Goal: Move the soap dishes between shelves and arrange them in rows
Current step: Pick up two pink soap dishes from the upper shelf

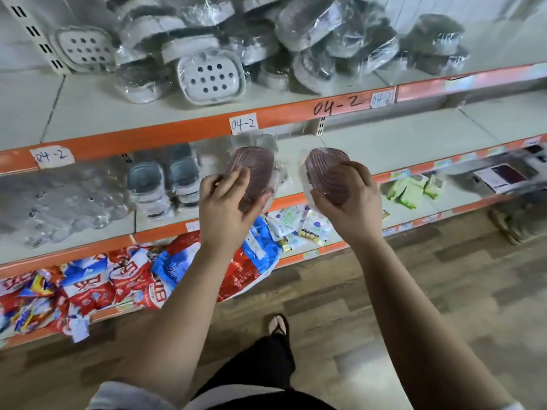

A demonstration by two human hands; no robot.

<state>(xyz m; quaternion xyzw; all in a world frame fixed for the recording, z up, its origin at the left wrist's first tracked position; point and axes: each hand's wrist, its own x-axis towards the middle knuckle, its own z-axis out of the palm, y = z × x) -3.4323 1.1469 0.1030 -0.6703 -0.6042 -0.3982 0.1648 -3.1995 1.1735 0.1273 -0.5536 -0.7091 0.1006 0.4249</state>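
Soap dishes (266,39) in crinkled plastic are lying heaped on the top shelf (103,113). The middle shelf (399,149) is giving you bare room rightward; the label (243,123) is reading "04-2". Your left hand (228,202) is gripping the left pink dish (254,167) and your right hand (346,193) the right pink dish (325,164), ribbed ovals, fingers curling round.

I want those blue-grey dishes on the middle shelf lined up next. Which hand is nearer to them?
Left. The left hand, holding a pink soap dish, is just right of the blue-grey dishes; the right hand, holding a second pink dish, is farther right.
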